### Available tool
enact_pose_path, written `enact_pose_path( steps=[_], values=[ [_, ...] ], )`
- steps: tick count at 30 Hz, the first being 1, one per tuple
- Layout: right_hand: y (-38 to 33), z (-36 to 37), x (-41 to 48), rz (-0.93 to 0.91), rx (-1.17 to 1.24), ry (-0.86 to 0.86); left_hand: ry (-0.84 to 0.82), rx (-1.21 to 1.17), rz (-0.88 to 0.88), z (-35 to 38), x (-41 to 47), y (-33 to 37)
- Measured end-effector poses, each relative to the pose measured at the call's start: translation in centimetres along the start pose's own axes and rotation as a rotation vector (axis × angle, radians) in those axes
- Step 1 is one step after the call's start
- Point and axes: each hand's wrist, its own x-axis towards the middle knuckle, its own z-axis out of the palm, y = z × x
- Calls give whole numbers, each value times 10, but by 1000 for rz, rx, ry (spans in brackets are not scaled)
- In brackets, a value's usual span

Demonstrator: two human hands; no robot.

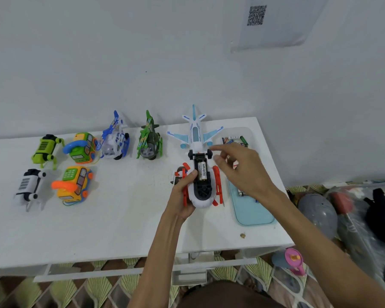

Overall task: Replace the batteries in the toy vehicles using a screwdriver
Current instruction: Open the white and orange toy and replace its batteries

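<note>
Just right of the frame's centre, a left hand [182,193] is gripping a red-and-white toy helicopter [204,200] turned belly-up over a white table [120,221]. Its battery compartment is lying open, with a battery [202,171] showing inside. The right hand [242,170] is hovering just right of it, fingers loosely spread, holding nothing. A pale blue tray [251,212] is lying beneath that hand.

Red-and-white helicopter [201,185]: belly-up, compartment uncovered, one "Heybright" battery [202,171] seated inside; gripped by the left hand [182,194] at the table's front right.
White-and-blue airplane [195,132]: upright, just behind it.
Green helicopter [149,141], blue-and-white helicopter [115,138]: upright, ranged to the left.
Loose batteries [235,140]: heaped at back right.
</note>
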Motion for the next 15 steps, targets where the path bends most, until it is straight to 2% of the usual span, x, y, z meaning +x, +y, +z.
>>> enact_pose_path(
  steps=[4,6,10,15],
  values=[
    [-5,7,0,-198,-330,-280,17,49,17,-1,0,-3],
    [-3,7,3,-292,-443,-344,26,66,27,-4,2,-2],
    [-5,2,9,-388,-441,-328,25,-8,19,-5,-1,2],
    [-4,-1,10,-447,-429,-436,-15,5,17,-5,-5,7]
  ],
)
